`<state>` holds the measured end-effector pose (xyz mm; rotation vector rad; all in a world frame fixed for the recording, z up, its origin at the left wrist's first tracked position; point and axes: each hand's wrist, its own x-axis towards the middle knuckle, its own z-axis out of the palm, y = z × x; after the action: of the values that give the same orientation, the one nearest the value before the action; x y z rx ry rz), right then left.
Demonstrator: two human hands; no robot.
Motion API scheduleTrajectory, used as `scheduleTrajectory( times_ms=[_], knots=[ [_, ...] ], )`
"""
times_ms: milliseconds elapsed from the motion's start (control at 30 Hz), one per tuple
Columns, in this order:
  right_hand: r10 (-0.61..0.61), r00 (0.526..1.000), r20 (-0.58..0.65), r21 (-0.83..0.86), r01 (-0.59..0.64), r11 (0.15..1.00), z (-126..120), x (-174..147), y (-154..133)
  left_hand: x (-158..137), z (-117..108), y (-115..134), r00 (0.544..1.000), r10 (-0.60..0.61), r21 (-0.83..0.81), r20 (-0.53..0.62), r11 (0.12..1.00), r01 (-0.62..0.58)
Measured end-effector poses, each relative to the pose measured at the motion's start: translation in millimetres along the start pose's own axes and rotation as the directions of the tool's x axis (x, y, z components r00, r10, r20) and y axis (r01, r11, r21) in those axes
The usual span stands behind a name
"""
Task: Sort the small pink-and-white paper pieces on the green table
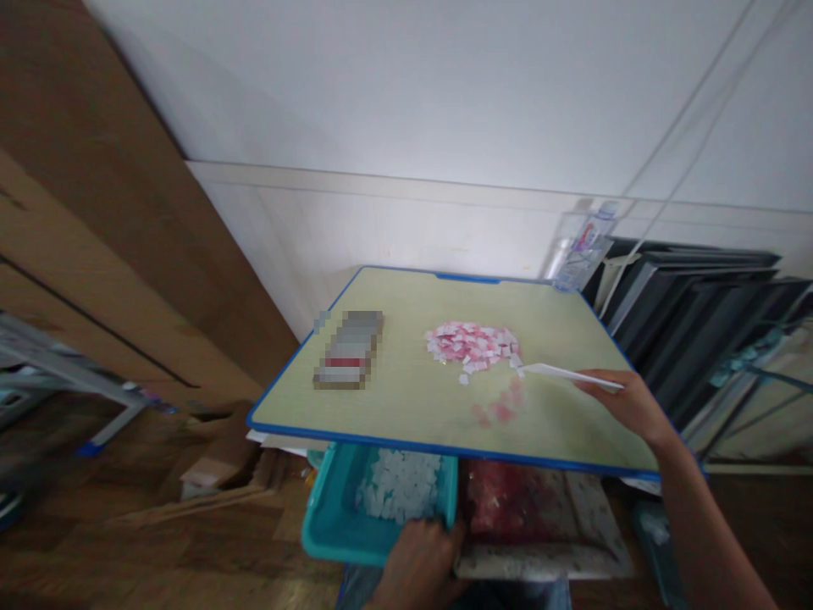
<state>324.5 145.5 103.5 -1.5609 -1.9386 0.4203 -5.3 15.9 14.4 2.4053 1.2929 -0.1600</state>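
Observation:
My right hand is closed on a slim white tool with a tapered tip. The tip touches or hovers just over small white pieces at the right edge of a pile of pink and white chips on a pale yellow board with a blue rim. At the front right corner of a teal basin, my left hand is curled, knuckles up. Its fingertips are hidden, so I cannot tell what they hold. Inside the basin lie many small white translucent pieces.
A pixelated phone-shaped object lies on the board's left side. An upright clear bottle stands at its back right corner. Red material in plastic sits below the front edge. Dark folded panels lean at right; cardboard lies on the floor.

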Motion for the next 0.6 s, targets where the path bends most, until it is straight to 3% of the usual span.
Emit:
scheduleTrajectory(
  times_ms=[100,167,433,500,600],
  knots=[
    [0.021,0.994,-0.104,-0.029,-0.024,0.999,1.1,0.9,4.2,-0.4,0.3,-0.7,1.000,0.011,0.007,-0.008,1.000,-0.011],
    [0.016,0.994,-0.107,-0.031,-0.020,0.999,1.1,0.2,3.8,-0.4,0.0,-1.1,1.000,0.019,0.004,0.001,1.000,-0.019],
    [0.025,0.983,0.180,0.095,-0.043,0.995,-1.1,-7.0,-17.0,0.0,-3.1,0.0,1.000,0.015,0.002,0.002,1.000,-0.015],
    [0.034,0.988,0.149,0.093,-0.049,0.994,-0.8,-5.0,-18.5,-0.1,-3.2,0.3,1.000,0.007,0.005,0.006,1.000,-0.007],
    [0.075,0.997,0.008,0.066,-0.075,0.995,1.9,2.4,-18.1,-0.7,-3.8,0.7,1.000,0.011,0.002,0.009,1.000,-0.011]
  ],
)
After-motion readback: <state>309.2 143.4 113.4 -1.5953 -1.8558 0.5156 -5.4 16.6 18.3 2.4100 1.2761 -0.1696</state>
